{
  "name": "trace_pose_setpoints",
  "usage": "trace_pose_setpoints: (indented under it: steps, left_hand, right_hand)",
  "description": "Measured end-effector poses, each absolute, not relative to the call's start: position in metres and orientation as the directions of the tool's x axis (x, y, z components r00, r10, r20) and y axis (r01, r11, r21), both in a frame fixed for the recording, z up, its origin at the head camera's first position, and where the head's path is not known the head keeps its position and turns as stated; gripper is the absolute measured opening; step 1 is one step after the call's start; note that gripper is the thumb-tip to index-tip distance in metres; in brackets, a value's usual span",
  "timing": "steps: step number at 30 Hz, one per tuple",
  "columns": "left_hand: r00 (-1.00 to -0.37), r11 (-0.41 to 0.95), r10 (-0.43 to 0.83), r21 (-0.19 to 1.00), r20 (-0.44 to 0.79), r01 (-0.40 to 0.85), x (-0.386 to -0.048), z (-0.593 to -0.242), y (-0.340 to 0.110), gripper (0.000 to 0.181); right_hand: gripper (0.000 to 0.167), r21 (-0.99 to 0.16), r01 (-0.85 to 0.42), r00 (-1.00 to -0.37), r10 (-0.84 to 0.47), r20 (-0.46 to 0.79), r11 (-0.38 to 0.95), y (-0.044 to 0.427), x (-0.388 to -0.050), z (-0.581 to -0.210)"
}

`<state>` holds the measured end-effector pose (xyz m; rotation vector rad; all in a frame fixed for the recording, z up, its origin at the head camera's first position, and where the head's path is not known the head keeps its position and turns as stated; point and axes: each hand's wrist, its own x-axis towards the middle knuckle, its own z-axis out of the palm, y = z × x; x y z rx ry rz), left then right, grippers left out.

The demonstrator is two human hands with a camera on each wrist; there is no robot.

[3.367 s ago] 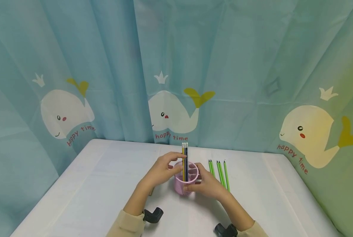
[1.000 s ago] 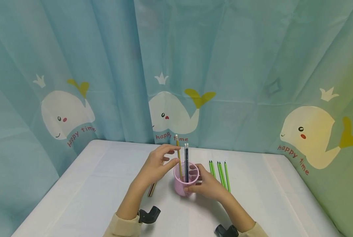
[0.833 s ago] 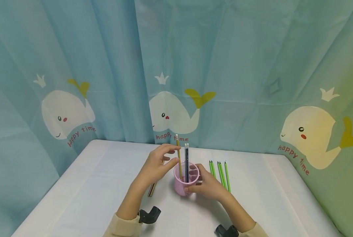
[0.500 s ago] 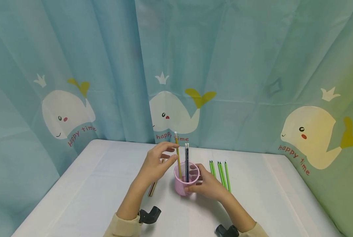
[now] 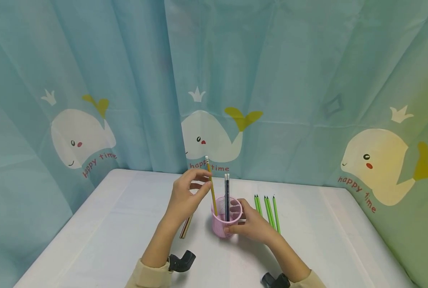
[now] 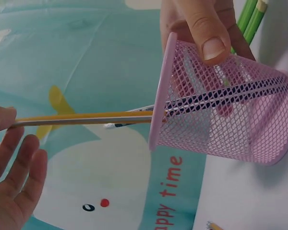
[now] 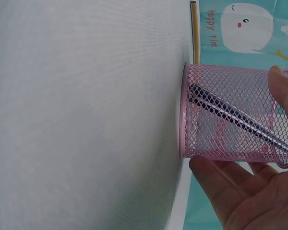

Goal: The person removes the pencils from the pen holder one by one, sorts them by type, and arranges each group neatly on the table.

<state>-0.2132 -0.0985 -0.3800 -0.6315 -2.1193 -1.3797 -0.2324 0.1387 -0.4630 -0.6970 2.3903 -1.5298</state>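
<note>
A pink mesh pencil cup (image 5: 221, 229) stands upright on the table. My right hand (image 5: 252, 225) grips it round its right side, the thumb across the front in the head view. Between thumb and forefinger my left hand (image 5: 185, 196) pinches a yellow pencil (image 5: 212, 191) with a white eraser end up. Its lower end is still inside the cup, leaning left. Two dark striped pencils (image 5: 227, 196) stand in the cup and show through the mesh (image 7: 235, 115) in the right wrist view. The left hand's other fingers (image 6: 26, 167) are loosely bent and apart from the pencil.
Several green pencils (image 5: 269, 212) lie on the white table (image 5: 91, 240) right of the cup, partly behind the right hand. Gold-brown pencils (image 5: 186, 229) lie to the left, partly hidden by the left hand. A whale-printed blue curtain (image 5: 289, 80) hangs behind.
Earlier the yellow pencil stood beside the dark ones; my left hand has since drawn it up and leftward, tilting it left. The right hand and the cup have hardly moved.
</note>
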Motion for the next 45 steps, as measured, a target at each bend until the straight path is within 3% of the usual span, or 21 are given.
trace_pose_setpoints:
  steps: [15,29,45]
  left_hand:
    - [-0.717,0.343,0.026,0.668,0.696,0.660,-0.215,-0.379,-0.102,0.017]
    - [-0.818,0.348,-0.043,0.776,0.574,0.526,-0.229,-0.394,-0.118,0.026]
    - [-0.863,0.405,-0.075,0.806,0.500,0.432,-0.240,-0.409,-0.132,0.028]
  right_hand:
    - [0.075,-0.894,-0.278,-0.865,-0.496,0.074,0.350,0.139,-0.233,-0.465]
    - [0.075,-0.913,-0.256,-0.865,-0.498,0.070,0.316,0.138,-0.231,-0.463]
    - [0.077,-0.920,-0.252,-0.856,-0.512,0.068,0.300,0.138,-0.230,-0.462]
